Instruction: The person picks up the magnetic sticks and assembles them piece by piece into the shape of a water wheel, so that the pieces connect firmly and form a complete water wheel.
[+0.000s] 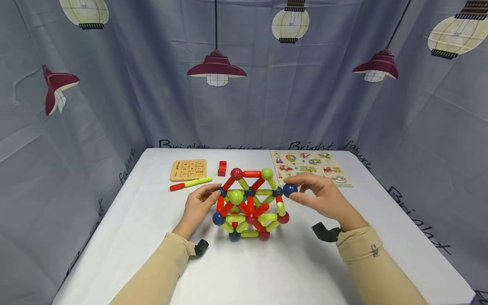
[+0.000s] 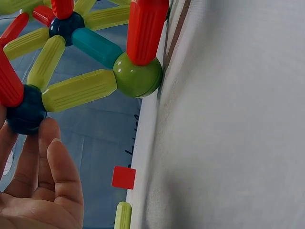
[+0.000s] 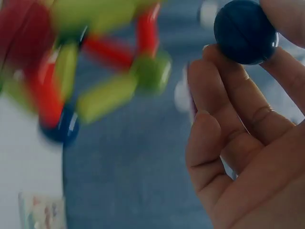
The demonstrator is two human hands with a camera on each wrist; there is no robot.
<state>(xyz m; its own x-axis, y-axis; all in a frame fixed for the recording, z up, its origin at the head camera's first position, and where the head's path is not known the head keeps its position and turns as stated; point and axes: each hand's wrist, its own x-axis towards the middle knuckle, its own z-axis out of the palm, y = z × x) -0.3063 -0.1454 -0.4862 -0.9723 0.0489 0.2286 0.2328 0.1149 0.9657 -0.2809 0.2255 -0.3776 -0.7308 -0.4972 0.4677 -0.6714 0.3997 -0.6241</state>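
Observation:
A ball-and-rod structure (image 1: 251,219) of red and yellow-green rods, with one teal rod (image 2: 97,47), stands on the white table. Its joints are blue, dark red and green balls. At its left side my left hand (image 1: 198,207) holds a blue corner ball (image 2: 26,110) with the fingertips. My right hand (image 1: 322,195) pinches a separate dark blue ball (image 3: 246,32) between thumb and fingers. In the head view this ball overlaps the edge of the structure's upper right blue joint (image 1: 278,192); the right wrist view has it apart from the structure.
Behind the left hand lie a wooden number board (image 1: 188,170), a red block (image 1: 222,168) and a red and yellow-green stick (image 1: 190,183). A picture puzzle board (image 1: 335,169) lies at the back right. Grey curtains (image 1: 248,114) with lamp prints hang behind the table (image 1: 267,271).

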